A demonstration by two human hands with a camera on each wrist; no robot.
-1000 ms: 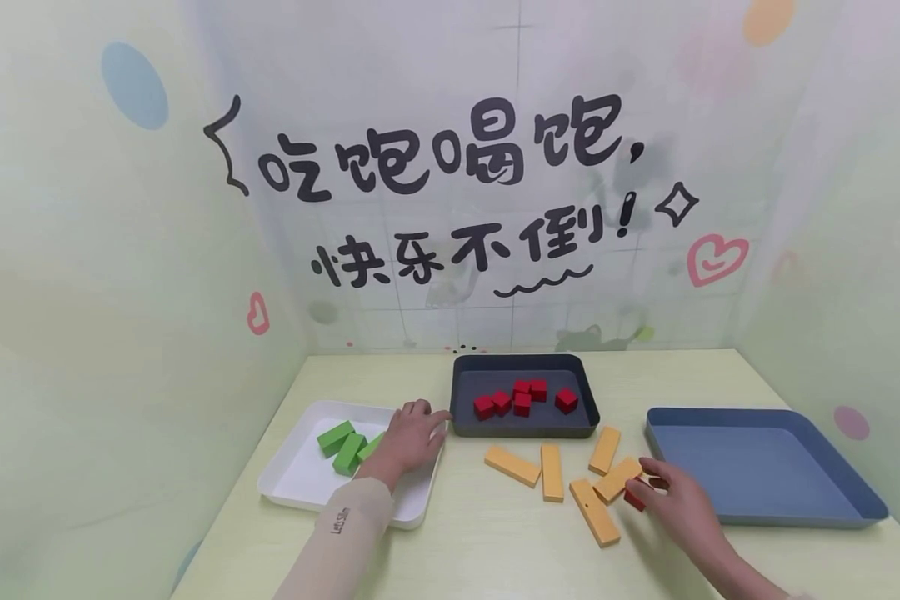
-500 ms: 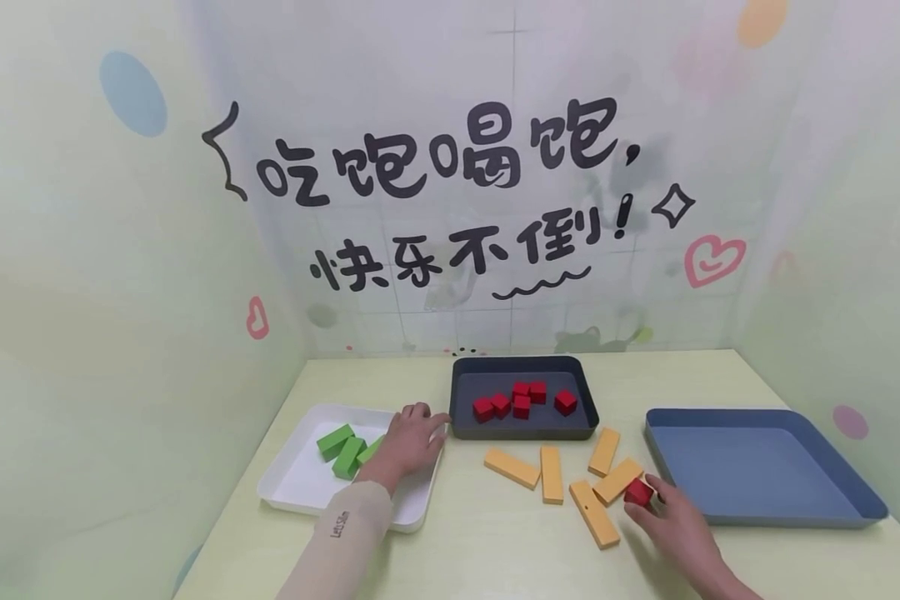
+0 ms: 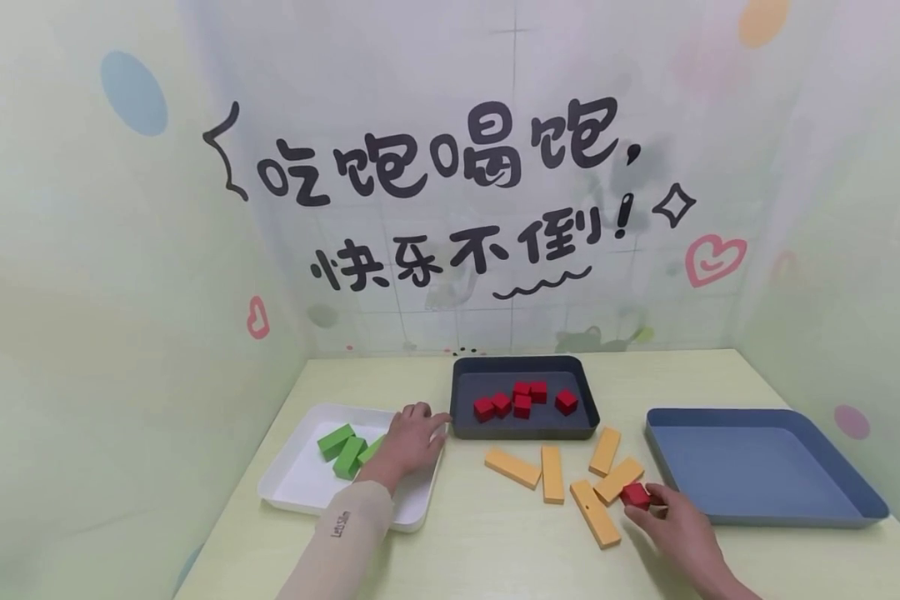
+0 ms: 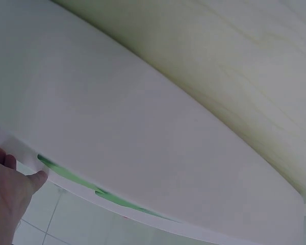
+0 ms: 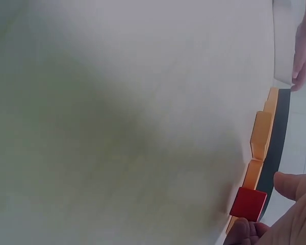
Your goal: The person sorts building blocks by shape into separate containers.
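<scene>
My right hand holds a small red cube between curled fingers and thumb, at the end of a yellow-orange block. In the right wrist view the fingertips meet one side of the red cube, with the thumb close to the opposite side. Several more yellow-orange blocks lie on the table left of that hand. My left hand lies over the right edge of the white tray, its fingers loosely bent. Green blocks sit in this tray, one partly hidden by the wrist.
A dark grey tray at the back middle contains several red cubes. To the right stands a wider blue-grey tray. Printed walls enclose the pale table at the back and both sides.
My right fingers, earlier partly covering the red cube from above, have shifted to its near right side. The cube has moved very slightly. My left hand stays at the white tray.
</scene>
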